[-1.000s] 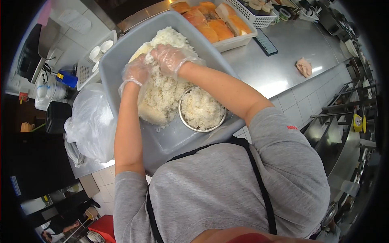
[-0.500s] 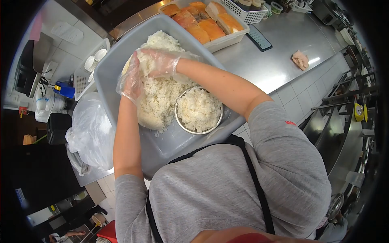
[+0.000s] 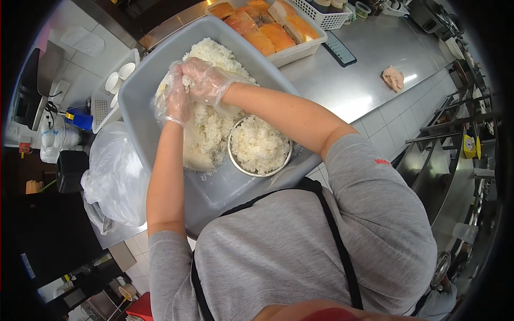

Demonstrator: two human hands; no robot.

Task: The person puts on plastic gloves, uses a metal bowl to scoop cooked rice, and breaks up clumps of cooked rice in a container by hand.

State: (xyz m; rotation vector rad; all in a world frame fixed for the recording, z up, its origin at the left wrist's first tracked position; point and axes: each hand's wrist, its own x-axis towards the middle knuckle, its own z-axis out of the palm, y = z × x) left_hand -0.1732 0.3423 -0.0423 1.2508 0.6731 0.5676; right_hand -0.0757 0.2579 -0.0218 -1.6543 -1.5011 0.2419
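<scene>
Inspected from where I stand: one grey tub (image 3: 214,187), from which all places below are reckoned, sides being those of the person working at it. Inside the tub, toward its far left side, lies a large mound of loose white rice (image 3: 210,134).

Both hands are in clear plastic gloves. The left hand (image 3: 175,96) and the right hand (image 3: 203,80) meet over the left part of the tub, above the mound, with their fingers bent inward toward each other. A small clump of rice shows between them (the gloves wrinkle and hide the rest). Whether either hand is closed firmly on rice, I cannot tell.

In the near right part of the tub stands a round metal bowl (image 3: 231,155), heaped above its rim with rice. The right forearm crosses the tub's right side, just beyond the bowl.

Beyond the tub's far right edge, a white tray (image 3: 300,55) contains browned, orange-topped slabs (image 3: 276,36). To the right of the tub, on the metal counter (image 3: 364,88), lie a phone (image 3: 339,49) and, farther off, a crumpled pinkish item (image 3: 393,78) (not identifiable from here). Left of the tub are a translucent plastic bag (image 3: 118,171) and a perforated white basket (image 3: 100,109) containing white cups (image 3: 113,83).
</scene>
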